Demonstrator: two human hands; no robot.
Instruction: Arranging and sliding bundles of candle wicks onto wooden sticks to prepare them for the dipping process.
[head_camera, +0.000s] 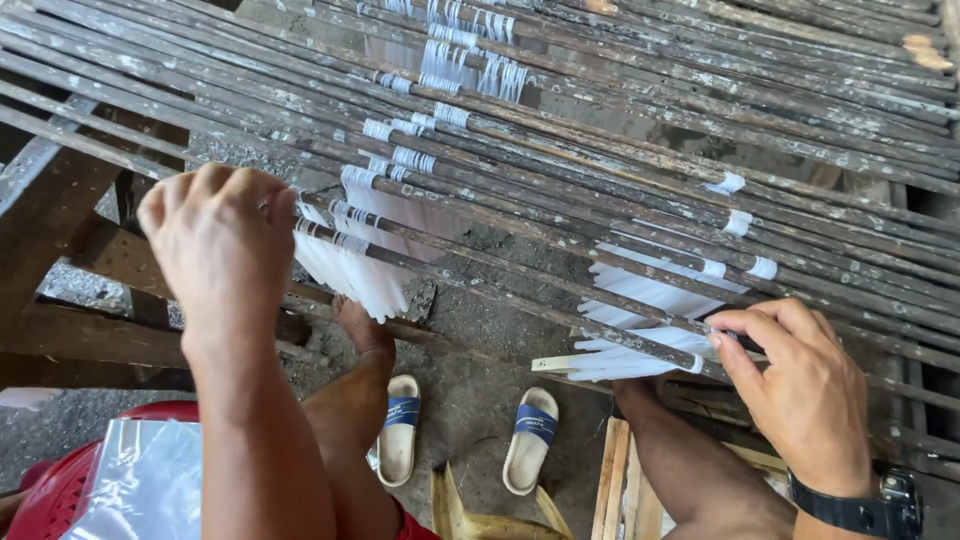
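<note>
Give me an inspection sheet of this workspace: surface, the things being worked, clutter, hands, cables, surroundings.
Surface: rack of dark rods, paint-flecked, laid side by side.
Job's things: white strips hang from the rods, tied with white bands.
Clutter: plastic sheet on a red stool; wood scraps on the ground.
Hands: left hand grips the rods by one bunch; right hand pinches a rod by another bunch.
Cables: nothing seen.
Surroundings: dirt ground, sandals, wooden frame.

Rough, paint-flecked wooden sticks (560, 215), glossy white strips (350, 270) perhaps plastic, matt concrete floor (480, 400), shiny red plastic stool (50, 490)
</note>
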